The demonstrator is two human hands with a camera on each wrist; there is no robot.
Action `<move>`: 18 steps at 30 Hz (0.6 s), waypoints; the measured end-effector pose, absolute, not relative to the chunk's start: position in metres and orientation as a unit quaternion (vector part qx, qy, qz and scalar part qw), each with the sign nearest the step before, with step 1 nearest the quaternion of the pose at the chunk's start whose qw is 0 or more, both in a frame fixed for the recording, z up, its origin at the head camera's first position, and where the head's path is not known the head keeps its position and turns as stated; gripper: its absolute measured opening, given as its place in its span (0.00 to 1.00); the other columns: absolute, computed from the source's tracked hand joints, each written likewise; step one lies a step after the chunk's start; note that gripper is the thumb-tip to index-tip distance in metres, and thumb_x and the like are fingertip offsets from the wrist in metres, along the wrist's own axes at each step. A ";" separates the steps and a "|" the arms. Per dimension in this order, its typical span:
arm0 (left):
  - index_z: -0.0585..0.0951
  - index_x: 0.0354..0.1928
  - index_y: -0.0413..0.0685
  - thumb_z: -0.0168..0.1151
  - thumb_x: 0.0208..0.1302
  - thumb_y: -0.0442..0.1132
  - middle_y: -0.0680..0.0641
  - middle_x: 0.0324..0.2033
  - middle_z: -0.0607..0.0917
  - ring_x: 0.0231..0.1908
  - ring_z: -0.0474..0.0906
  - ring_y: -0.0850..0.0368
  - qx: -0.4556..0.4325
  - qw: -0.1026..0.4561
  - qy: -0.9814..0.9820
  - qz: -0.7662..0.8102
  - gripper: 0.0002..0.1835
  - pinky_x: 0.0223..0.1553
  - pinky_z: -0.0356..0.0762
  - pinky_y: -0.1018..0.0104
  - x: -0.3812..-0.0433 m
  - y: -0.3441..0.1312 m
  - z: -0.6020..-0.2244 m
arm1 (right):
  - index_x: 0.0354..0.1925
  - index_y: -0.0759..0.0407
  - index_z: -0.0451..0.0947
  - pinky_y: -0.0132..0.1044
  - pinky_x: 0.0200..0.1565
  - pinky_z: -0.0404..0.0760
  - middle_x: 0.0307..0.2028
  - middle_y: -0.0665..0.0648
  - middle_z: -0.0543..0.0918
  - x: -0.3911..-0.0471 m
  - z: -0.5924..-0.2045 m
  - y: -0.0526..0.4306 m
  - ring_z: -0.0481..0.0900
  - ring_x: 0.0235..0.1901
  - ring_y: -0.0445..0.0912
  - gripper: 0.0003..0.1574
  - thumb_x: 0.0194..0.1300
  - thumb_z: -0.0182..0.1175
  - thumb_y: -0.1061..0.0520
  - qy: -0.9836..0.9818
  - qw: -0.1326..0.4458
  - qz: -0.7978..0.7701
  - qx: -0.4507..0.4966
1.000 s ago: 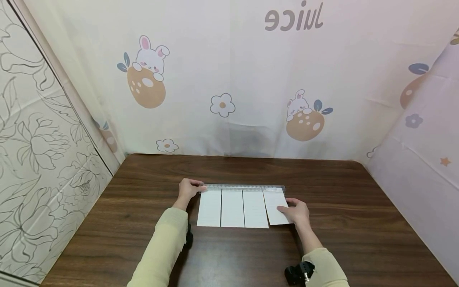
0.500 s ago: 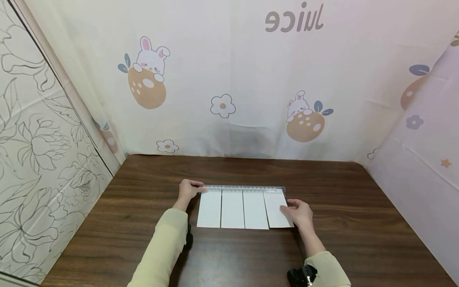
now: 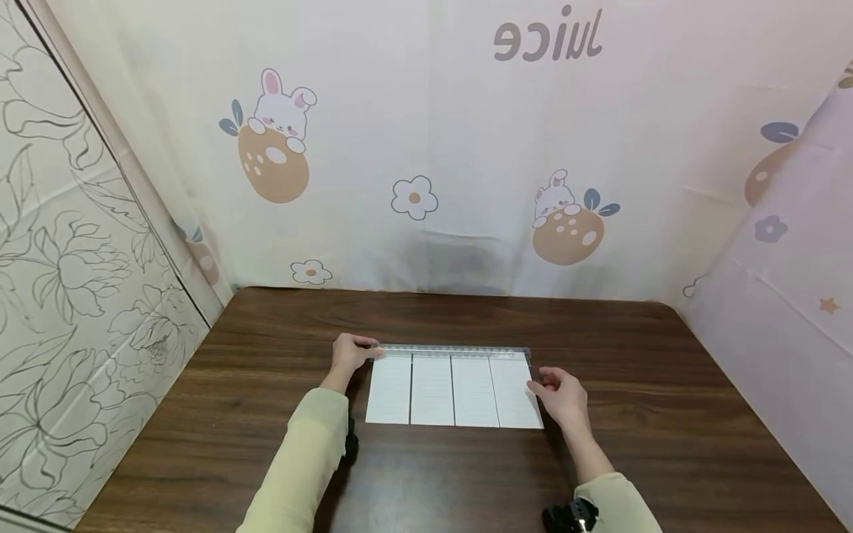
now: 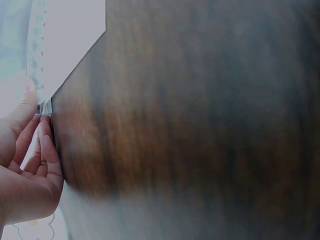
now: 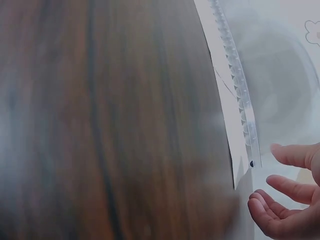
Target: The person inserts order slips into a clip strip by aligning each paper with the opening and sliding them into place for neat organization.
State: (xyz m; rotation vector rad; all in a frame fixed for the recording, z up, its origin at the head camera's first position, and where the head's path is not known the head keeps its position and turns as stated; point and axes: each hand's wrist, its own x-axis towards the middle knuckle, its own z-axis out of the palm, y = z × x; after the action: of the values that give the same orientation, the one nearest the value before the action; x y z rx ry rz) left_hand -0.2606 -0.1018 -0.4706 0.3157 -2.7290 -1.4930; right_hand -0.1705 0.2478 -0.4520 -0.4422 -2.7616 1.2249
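Several white lined paper cards lie side by side on the table, the rightmost card (image 3: 517, 392) flush with its neighbours. Along their far ends runs a clear plastic strip (image 3: 453, 351) with a toothed edge, like a ruler. My left hand (image 3: 348, 354) pinches the strip's left end; in the left wrist view, the thumb is over that corner and the fingers (image 4: 50, 155) are curled beneath. My right hand (image 3: 565, 400) is just beside the rightmost card's right edge. In the right wrist view, its thumb and index finger (image 5: 292, 190) are spread apart with nothing between them.
The dark brown wooden table (image 3: 440, 481) extends around the cards on all sides. A pale curtain (image 3: 466, 111) printed with rabbits and flowers hangs at its far edge. Black camera mounts (image 3: 570, 515) sit on both wrists.
The rightmost card has straightened and slid toward me, its near edge now in line with the others. My right hand has let go of it and shifted right. The left hand stays put.
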 end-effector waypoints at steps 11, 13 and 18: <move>0.85 0.31 0.41 0.71 0.44 0.40 0.44 0.33 0.83 0.37 0.74 0.50 0.096 0.014 -0.871 -0.482 0.12 0.34 0.73 0.60 -0.261 -0.100 -0.470 | 0.51 0.73 0.69 0.55 0.44 0.68 0.46 0.74 0.71 -0.173 -0.448 0.260 0.69 0.46 0.64 0.28 0.57 0.59 0.56 -0.944 0.080 0.314 -0.054; 0.85 0.31 0.40 0.71 0.44 0.39 0.43 0.33 0.83 0.36 0.74 0.51 0.090 0.015 -0.873 -0.479 0.12 0.34 0.72 0.60 -0.260 -0.100 -0.470 | 0.51 0.74 0.68 0.56 0.47 0.66 0.47 0.76 0.69 -0.174 -0.449 0.262 0.67 0.48 0.66 0.29 0.57 0.59 0.56 -0.949 0.088 0.300 -0.036; 0.84 0.33 0.39 0.69 0.47 0.39 0.43 0.34 0.82 0.35 0.74 0.51 0.071 0.010 -0.881 -0.468 0.12 0.34 0.72 0.60 -0.257 -0.100 -0.468 | 0.54 0.75 0.65 0.59 0.50 0.62 0.51 0.78 0.64 -0.176 -0.449 0.269 0.62 0.51 0.69 0.31 0.60 0.57 0.55 -0.956 0.084 0.280 -0.008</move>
State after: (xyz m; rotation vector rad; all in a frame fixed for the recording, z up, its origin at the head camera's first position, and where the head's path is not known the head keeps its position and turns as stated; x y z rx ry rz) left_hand -0.2571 -0.1001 -0.4679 0.2208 -2.7494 -1.4599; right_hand -0.1757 0.2694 -0.4489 -0.0224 -2.8546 0.8353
